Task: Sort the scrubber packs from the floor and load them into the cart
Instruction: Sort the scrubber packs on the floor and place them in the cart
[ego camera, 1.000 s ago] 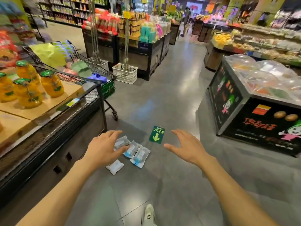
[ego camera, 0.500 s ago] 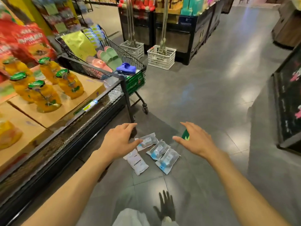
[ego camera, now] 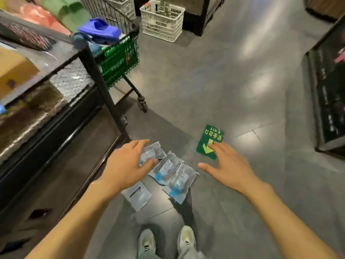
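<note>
Head view, pick-up of the first packs. Four flat clear-plastic scrubber packs with blue-and-white inserts (ego camera: 168, 172) lie on the grey tiled floor (ego camera: 214, 90), close together just ahead of the person's pale trainers (ego camera: 166, 242); three overlap in a row, and a paler fourth pack (ego camera: 137, 194) lies apart, nearer the feet. The left hand (ego camera: 125, 167) hangs palm-down over the farthest pack (ego camera: 153, 152), fingers (ego camera: 147, 162) loosely spread and holding nothing, the thumb tip at or just above the film (contact cannot be told); the right hand (ego camera: 227, 165) is likewise spread and empty, hovering beside the row and partly over a green floor sticker with a yellow arrow (ego camera: 209, 139).

Judged best practice: pinch each pack by a free edge, not the slippery flat face; lift the top of the overlapping row first, so the others are not dragged; gather like packs in one hand before rising.

Both forearms reach forward and down, wrists near level, the body apparently bent over the feet. The wire shopping cart with green front panel (ego camera: 119, 53) stands well apart up-left, beyond the black display stand (ego camera: 56, 116); it already holds blue and green goods.
</note>
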Demonstrator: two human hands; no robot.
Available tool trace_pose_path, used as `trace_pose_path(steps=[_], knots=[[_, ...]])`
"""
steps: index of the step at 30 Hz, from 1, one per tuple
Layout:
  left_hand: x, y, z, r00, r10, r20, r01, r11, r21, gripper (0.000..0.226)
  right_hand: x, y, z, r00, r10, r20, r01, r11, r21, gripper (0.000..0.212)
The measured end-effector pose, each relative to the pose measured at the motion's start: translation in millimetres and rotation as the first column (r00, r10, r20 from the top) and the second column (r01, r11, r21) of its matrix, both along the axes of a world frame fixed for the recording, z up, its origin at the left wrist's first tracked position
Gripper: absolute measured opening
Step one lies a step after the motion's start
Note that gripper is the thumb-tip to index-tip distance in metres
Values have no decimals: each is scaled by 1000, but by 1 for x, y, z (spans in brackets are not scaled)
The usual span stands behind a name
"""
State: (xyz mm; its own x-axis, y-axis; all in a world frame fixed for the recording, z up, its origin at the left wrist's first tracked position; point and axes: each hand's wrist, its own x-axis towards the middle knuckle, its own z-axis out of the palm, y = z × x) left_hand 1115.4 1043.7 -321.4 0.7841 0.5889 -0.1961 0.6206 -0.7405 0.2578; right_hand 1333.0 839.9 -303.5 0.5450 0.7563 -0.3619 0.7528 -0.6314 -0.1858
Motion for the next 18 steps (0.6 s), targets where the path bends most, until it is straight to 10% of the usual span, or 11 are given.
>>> trace_pose_path(steps=[12, 18], knots=[[81, 40, -475, 999, 6, 35, -2, 994, -114, 81, 71, 26, -455, 993, -41, 107, 46, 998, -44, 88], [89, 47, -586, 998, -67, -13, 66, 994, -87, 89, 82, 27, -569, 995, -8, 95, 9, 1000, -13, 93]])
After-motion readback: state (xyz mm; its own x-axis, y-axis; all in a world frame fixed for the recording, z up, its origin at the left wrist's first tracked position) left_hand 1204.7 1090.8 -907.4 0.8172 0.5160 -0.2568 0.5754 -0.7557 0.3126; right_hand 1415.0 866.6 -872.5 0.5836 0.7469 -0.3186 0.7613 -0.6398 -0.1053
